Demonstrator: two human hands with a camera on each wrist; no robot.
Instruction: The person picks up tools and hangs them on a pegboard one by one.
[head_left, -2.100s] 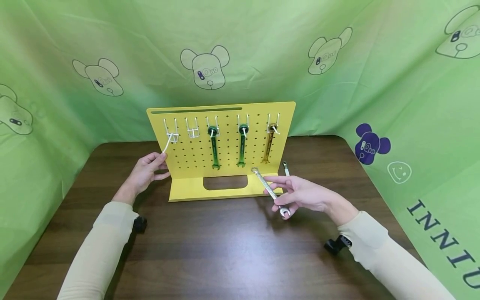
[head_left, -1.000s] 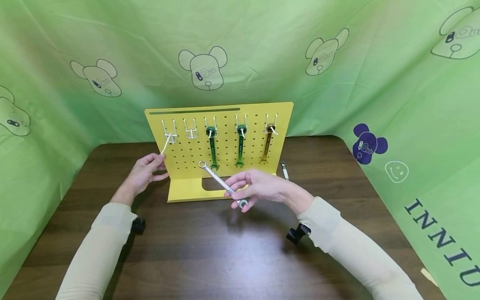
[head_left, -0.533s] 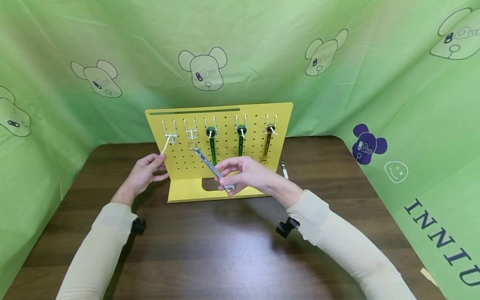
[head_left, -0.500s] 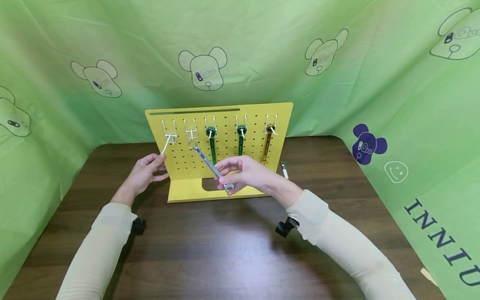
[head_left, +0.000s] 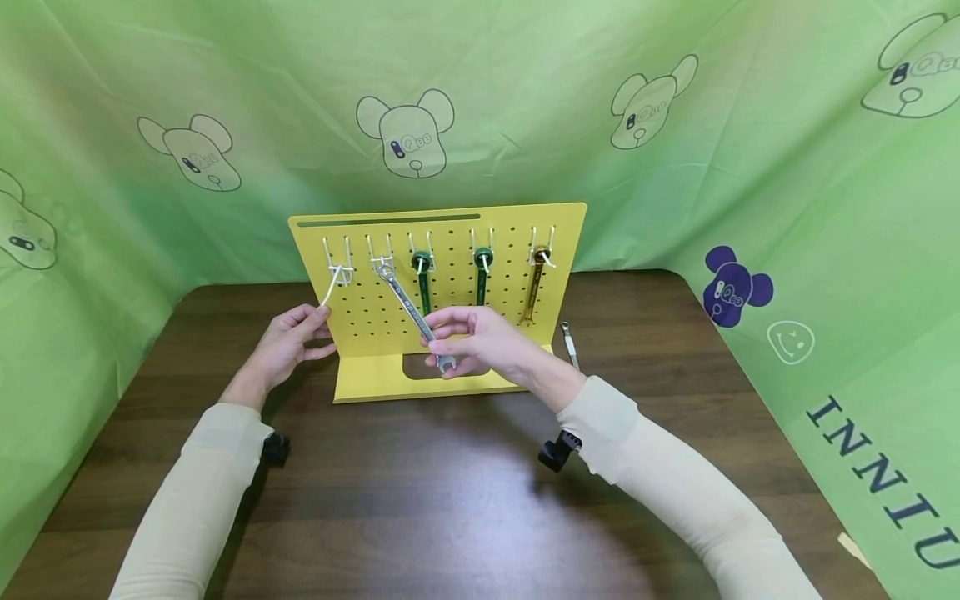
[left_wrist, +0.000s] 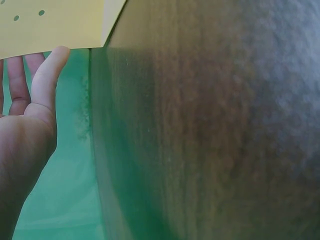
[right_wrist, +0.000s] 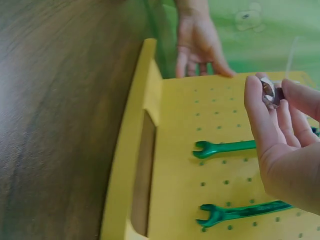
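Note:
My right hand (head_left: 480,340) pinches a silver combination wrench (head_left: 408,307) near its open end. The wrench slants up to the left, its ring end right at the second white hook (head_left: 381,262) from the left on a yellow pegboard (head_left: 360,321). In the right wrist view the wrench's open jaw (right_wrist: 270,94) shows between thumb and fingers. My left hand (head_left: 288,346) holds the board's left edge, its thumb (left_wrist: 50,80) in front and fingers behind. Two green wrenches (head_left: 425,287) and a gold wrench (head_left: 535,287) hang on hooks to the right.
A bare white hook (head_left: 339,273) with a long prong sticks out at the board's left, above my left hand. Another silver wrench (head_left: 570,343) lies on the brown wooden table (head_left: 390,492) at the board's right. A green printed cloth (head_left: 525,125) hangs behind.
My right hand has carried the silver wrench leftward and up from the board's right side to the second hook. My left hand has stayed at the board's left edge.

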